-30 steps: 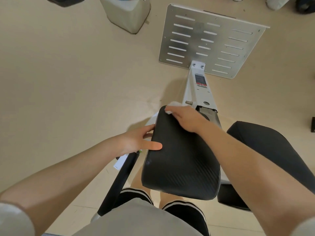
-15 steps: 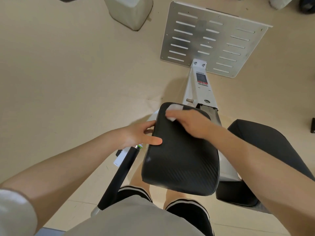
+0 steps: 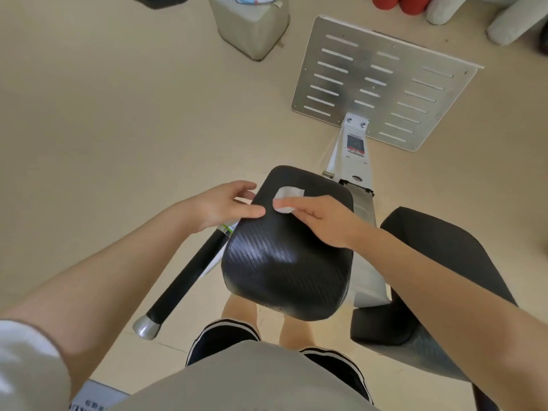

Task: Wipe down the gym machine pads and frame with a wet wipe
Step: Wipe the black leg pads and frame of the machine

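A black textured pad of the gym machine sits in the middle of the view. My right hand presses a small white wet wipe flat against the pad's upper part, fingers stretched over it. My left hand grips the pad's left edge, thumb on top and fingers curled around the side. The white frame beam runs from behind the pad up to a slotted metal footplate. A second black pad lies to the right, partly under my right forearm.
A black handle bar with a silver end cap sticks out to the lower left. A grey box-shaped container stands on the beige floor at the top. Red and grey rolls lie at the top right. My legs are below the pad.
My right hand has slid the wipe from the pad's far top edge down onto its upper face. My left hand shifted slightly up the pad's left edge. The camera tilted.
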`<action>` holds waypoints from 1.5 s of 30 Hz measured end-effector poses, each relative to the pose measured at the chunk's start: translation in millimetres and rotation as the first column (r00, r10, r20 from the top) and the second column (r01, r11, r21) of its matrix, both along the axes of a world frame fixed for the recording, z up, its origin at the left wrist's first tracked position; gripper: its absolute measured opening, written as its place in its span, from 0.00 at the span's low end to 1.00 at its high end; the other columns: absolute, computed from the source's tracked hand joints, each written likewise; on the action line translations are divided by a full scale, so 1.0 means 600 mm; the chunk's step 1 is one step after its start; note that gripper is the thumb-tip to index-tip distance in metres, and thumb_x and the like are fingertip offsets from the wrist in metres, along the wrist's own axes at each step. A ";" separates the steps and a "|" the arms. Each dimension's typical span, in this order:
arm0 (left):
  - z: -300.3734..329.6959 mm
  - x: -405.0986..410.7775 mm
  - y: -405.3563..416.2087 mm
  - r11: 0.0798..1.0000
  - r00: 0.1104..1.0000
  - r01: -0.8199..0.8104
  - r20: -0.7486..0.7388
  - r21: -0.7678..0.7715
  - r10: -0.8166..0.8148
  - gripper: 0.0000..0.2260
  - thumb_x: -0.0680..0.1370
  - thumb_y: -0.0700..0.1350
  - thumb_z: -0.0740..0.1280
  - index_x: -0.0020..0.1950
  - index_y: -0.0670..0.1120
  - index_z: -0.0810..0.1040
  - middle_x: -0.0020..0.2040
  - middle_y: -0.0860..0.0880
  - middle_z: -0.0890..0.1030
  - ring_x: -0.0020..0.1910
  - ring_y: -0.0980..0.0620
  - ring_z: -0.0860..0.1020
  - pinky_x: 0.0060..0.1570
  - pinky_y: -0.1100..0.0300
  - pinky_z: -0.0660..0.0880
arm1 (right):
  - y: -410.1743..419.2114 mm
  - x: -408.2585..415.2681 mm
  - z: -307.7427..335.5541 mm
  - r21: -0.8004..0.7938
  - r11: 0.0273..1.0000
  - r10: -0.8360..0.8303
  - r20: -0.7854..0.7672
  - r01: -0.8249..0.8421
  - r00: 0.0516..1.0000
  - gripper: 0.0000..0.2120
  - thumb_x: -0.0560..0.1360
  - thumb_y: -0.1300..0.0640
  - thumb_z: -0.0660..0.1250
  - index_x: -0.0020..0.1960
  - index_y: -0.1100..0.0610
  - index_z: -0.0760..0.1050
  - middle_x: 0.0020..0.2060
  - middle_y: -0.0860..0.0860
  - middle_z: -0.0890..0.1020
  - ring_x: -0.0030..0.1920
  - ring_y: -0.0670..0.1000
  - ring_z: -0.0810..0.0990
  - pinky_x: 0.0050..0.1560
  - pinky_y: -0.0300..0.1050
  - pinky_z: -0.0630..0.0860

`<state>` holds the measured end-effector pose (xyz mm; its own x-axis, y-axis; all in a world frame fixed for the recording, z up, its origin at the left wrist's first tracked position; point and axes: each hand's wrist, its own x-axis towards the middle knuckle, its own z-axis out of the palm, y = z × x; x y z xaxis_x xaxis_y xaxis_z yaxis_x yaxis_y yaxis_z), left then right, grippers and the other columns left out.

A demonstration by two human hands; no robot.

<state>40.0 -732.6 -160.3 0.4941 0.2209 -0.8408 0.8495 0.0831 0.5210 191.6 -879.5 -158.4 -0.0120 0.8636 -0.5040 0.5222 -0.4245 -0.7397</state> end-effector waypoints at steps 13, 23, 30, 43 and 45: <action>0.030 -0.043 -0.094 0.900 0.912 -0.407 0.124 0.154 0.391 0.10 0.81 0.45 0.59 0.58 0.51 0.77 0.53 0.57 0.80 0.49 0.66 0.78 0.58 0.71 0.70 | -0.032 0.047 -0.054 0.003 0.992 -0.122 0.166 0.124 0.979 0.17 0.82 0.59 0.50 0.67 0.53 0.70 0.66 0.54 0.73 0.64 0.56 0.71 0.61 0.38 0.61; 0.047 -0.038 -0.105 0.925 0.943 -0.331 0.113 0.187 0.314 0.18 0.80 0.43 0.59 0.70 0.50 0.67 0.59 0.61 0.72 0.59 0.61 0.71 0.59 0.69 0.62 | 0.003 0.045 -0.076 0.160 0.987 -0.004 0.093 -0.010 0.996 0.14 0.80 0.65 0.54 0.62 0.63 0.74 0.63 0.57 0.74 0.62 0.56 0.72 0.55 0.18 0.55; 0.038 -0.042 -0.098 0.927 0.939 -0.339 0.115 0.158 0.324 0.19 0.80 0.43 0.60 0.71 0.50 0.66 0.61 0.60 0.72 0.58 0.62 0.72 0.58 0.70 0.64 | 0.005 0.019 -0.043 0.144 0.989 -0.044 0.006 0.042 0.999 0.14 0.80 0.64 0.55 0.62 0.60 0.75 0.58 0.51 0.77 0.57 0.48 0.72 0.54 0.19 0.57; 0.028 -0.051 -0.094 0.932 0.934 -0.341 0.157 0.122 0.321 0.19 0.80 0.45 0.60 0.71 0.49 0.66 0.66 0.58 0.71 0.64 0.59 0.69 0.67 0.62 0.61 | -0.028 0.077 -0.086 -0.129 0.943 -0.277 0.207 0.307 0.938 0.17 0.82 0.58 0.50 0.66 0.52 0.71 0.67 0.54 0.71 0.66 0.56 0.68 0.64 0.42 0.62; 0.027 -0.051 -0.091 0.939 0.940 -0.323 0.157 0.117 0.304 0.19 0.80 0.45 0.60 0.72 0.49 0.66 0.65 0.58 0.71 0.64 0.58 0.69 0.67 0.62 0.61 | -0.042 0.061 -0.068 -0.112 0.955 -0.248 0.213 0.275 0.945 0.17 0.82 0.59 0.50 0.67 0.51 0.70 0.67 0.55 0.72 0.65 0.57 0.69 0.64 0.42 0.63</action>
<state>9.2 -787.3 -144.1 0.4871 0.4928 -0.7210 0.7129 0.2525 0.6542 228.4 -904.9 -199.0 0.3152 0.7448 -0.5881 0.5070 -0.6560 -0.5591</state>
